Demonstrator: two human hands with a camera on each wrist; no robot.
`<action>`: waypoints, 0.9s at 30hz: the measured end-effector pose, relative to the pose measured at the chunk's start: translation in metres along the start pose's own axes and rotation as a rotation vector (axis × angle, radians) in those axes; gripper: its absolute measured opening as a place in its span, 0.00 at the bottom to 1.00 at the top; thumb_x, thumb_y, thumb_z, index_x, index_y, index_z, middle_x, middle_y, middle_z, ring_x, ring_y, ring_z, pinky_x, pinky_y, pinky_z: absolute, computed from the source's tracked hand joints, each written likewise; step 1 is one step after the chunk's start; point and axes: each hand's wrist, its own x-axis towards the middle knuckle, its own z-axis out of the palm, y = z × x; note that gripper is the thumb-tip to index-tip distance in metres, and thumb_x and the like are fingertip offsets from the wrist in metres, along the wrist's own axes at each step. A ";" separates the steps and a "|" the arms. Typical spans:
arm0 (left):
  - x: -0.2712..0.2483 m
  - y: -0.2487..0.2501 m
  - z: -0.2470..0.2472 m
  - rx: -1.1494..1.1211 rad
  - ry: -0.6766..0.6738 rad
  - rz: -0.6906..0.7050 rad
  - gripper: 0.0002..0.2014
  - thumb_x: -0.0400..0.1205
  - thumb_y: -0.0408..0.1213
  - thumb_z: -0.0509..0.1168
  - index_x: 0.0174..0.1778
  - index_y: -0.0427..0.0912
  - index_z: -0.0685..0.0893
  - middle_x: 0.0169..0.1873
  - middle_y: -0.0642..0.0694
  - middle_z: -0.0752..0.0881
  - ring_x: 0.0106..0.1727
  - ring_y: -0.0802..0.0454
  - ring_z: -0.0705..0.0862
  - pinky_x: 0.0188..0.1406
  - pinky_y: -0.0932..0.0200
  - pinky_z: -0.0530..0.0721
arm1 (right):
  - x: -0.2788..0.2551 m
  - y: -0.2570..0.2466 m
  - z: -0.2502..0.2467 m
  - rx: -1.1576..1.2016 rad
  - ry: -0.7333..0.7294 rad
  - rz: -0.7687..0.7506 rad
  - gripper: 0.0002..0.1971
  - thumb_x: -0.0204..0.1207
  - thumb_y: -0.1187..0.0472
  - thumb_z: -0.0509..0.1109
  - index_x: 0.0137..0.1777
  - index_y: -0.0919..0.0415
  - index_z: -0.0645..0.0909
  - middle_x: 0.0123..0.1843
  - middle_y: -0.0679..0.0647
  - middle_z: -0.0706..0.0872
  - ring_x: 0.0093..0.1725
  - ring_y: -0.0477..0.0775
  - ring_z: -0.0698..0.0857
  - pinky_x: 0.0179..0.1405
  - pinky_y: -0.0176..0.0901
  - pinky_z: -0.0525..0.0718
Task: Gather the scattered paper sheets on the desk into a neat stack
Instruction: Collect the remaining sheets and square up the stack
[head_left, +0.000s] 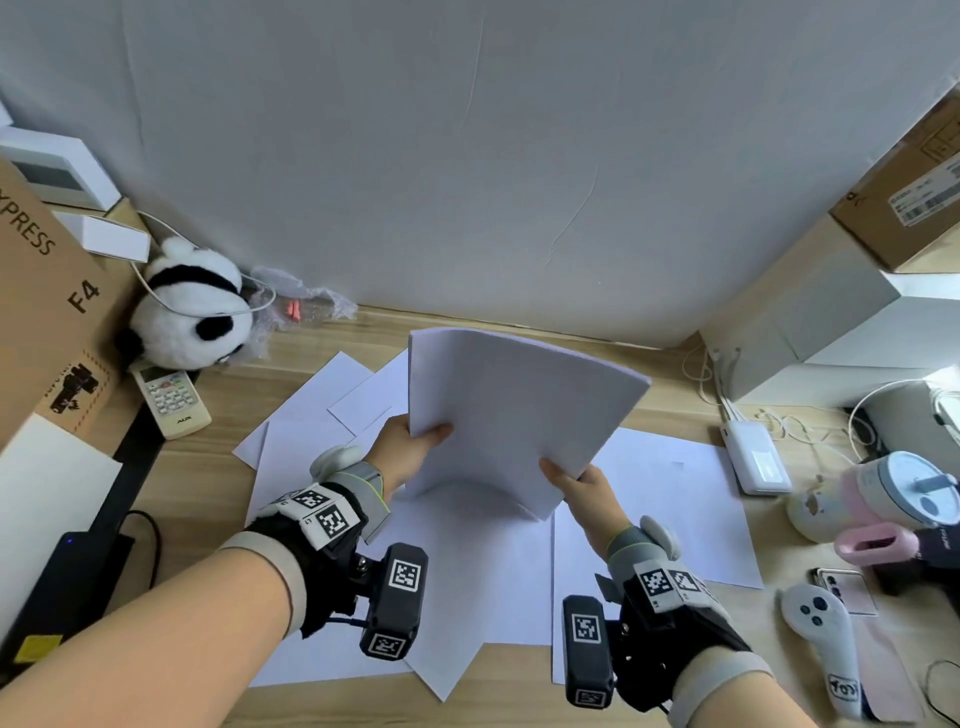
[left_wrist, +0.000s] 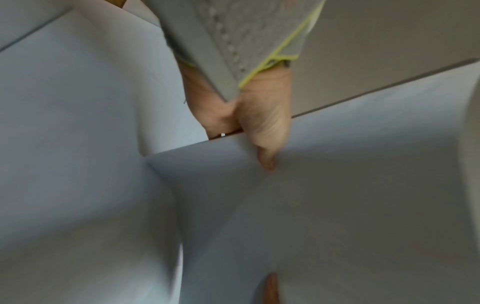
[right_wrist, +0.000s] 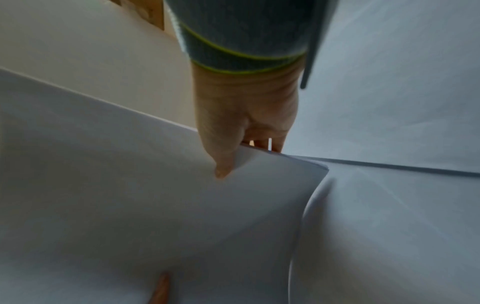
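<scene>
A bundle of white paper sheets (head_left: 514, 410) is held up above the desk, bowed in the middle. My left hand (head_left: 410, 441) pinches its left edge, thumb on top (left_wrist: 265, 144). My right hand (head_left: 576, 483) pinches its near right corner, thumb on the upper face (right_wrist: 223, 160). The fingers of both hands are hidden under the bundle (left_wrist: 350, 195) (right_wrist: 155, 205). Several loose white sheets (head_left: 483, 571) lie overlapping on the wooden desk (head_left: 208, 467) below, fanned out left, right and toward me.
A panda plush (head_left: 189, 306), a remote (head_left: 171, 397) and a cardboard box (head_left: 47, 312) stand at the left. A power bank (head_left: 756, 457), cables, a pastel cup (head_left: 898, 488), a controller (head_left: 826, 639) and a phone crowd the right. A white backdrop closes the far side.
</scene>
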 end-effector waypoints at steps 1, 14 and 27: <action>0.001 0.000 0.001 -0.011 0.017 0.011 0.16 0.81 0.36 0.66 0.63 0.34 0.83 0.53 0.40 0.86 0.56 0.44 0.84 0.51 0.60 0.78 | 0.000 -0.001 0.001 -0.028 0.021 -0.020 0.05 0.79 0.64 0.66 0.51 0.60 0.83 0.50 0.55 0.87 0.51 0.55 0.85 0.46 0.35 0.82; 0.021 -0.055 -0.034 0.205 0.119 -0.355 0.15 0.84 0.24 0.54 0.63 0.31 0.81 0.56 0.29 0.85 0.56 0.36 0.85 0.32 0.70 0.84 | 0.005 0.039 -0.036 -0.286 0.095 0.150 0.10 0.79 0.70 0.58 0.43 0.59 0.79 0.41 0.59 0.80 0.39 0.54 0.76 0.37 0.44 0.75; 0.028 -0.095 -0.077 0.679 0.269 -0.493 0.34 0.70 0.39 0.74 0.71 0.46 0.67 0.72 0.40 0.66 0.70 0.39 0.74 0.68 0.51 0.76 | 0.017 0.047 -0.006 -0.463 -0.130 0.276 0.09 0.79 0.69 0.59 0.53 0.64 0.80 0.44 0.61 0.82 0.38 0.56 0.79 0.33 0.41 0.77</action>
